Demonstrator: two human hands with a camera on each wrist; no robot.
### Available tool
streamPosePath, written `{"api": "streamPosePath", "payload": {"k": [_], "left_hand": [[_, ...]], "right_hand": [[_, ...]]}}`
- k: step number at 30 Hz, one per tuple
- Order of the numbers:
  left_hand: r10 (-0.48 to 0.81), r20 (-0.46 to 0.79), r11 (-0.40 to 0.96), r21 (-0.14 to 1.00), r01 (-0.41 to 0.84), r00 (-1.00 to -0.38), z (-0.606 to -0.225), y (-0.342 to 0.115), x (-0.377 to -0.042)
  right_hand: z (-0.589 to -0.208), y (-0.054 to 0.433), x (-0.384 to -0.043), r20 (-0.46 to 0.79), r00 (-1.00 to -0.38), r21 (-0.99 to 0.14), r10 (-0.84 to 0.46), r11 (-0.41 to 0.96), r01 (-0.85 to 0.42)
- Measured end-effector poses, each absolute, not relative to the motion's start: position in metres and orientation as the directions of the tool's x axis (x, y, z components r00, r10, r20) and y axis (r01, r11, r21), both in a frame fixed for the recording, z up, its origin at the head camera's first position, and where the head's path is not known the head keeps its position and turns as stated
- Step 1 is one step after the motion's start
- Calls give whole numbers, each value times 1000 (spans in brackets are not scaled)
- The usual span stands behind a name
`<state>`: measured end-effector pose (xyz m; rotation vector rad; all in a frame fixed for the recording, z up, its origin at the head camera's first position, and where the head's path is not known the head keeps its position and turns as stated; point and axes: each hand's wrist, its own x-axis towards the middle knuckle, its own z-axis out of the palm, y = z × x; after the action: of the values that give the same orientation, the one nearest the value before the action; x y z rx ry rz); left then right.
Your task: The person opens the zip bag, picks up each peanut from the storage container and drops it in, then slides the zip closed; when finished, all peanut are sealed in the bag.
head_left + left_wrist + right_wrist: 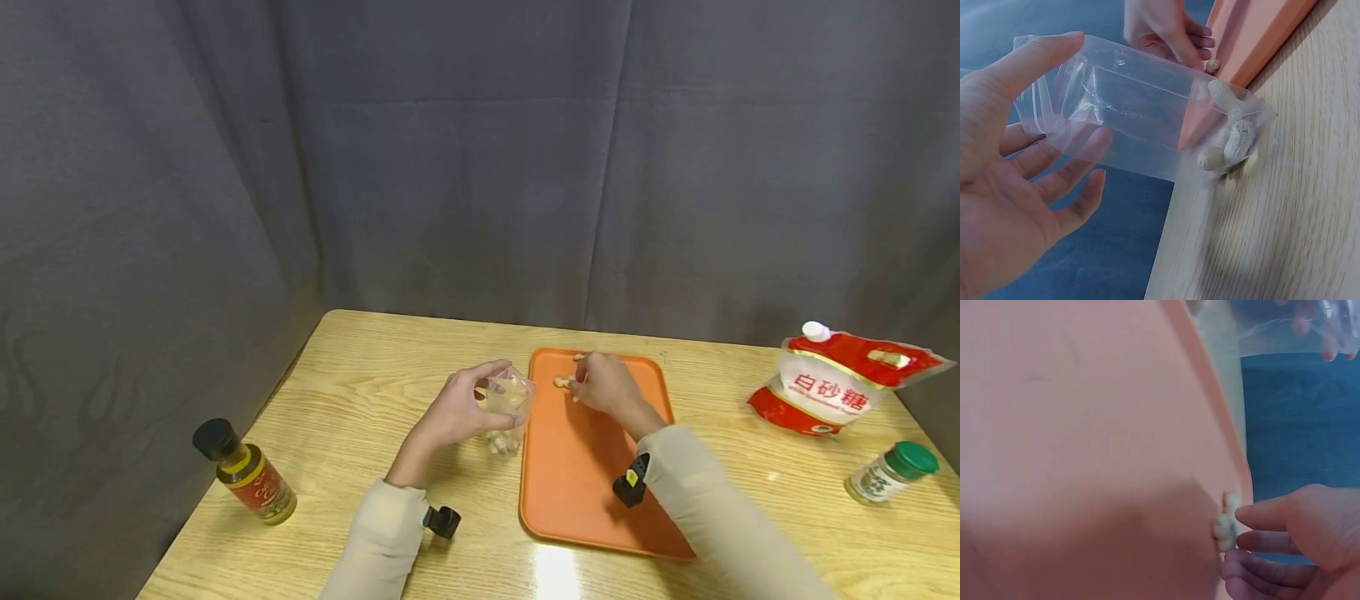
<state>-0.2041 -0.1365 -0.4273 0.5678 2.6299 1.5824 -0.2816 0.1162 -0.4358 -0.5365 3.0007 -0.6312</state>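
Head view: we see open tabletop (382, 367) left of the orange tray (558, 492), the left hand (459, 408) gripping a plastic bag (508, 400) beside it. Left wrist: peanuts (1239, 141) lie inside. Right wrist: the right hand (1297, 540) bends its fingers at more peanuts (1224, 531) by the rim (1210, 390); whether pinching, we cannot tell.

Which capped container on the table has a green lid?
The small jar at right; the sugar pouch has a white cap, the bottle a black one.

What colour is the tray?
Orange; the tray shows best in the head view.
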Motion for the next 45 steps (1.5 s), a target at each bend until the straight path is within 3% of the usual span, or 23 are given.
{"api": "streamPosePath", "payload": {"k": [10,21,33,45], "left_hand": [[310,156,430,857,285,-938,-424,-134,-203],[312,157,429,856,287,-937,-425,-135,-202],[314,153,405,871,278,-937,-427,-137,-202],[323,144,420,864,278,-935,-425,-136,-203]], "right_hand": [[-446,121,-283,28,-956,-427,-292,861,-276],[-443,125,-281,49,-940,-451,-338,832,-323],[-392,111,-269,219,-876,-447,-429,754,-482],[-341,67,-232,259,-805,-491,-533,645,-585]]}}
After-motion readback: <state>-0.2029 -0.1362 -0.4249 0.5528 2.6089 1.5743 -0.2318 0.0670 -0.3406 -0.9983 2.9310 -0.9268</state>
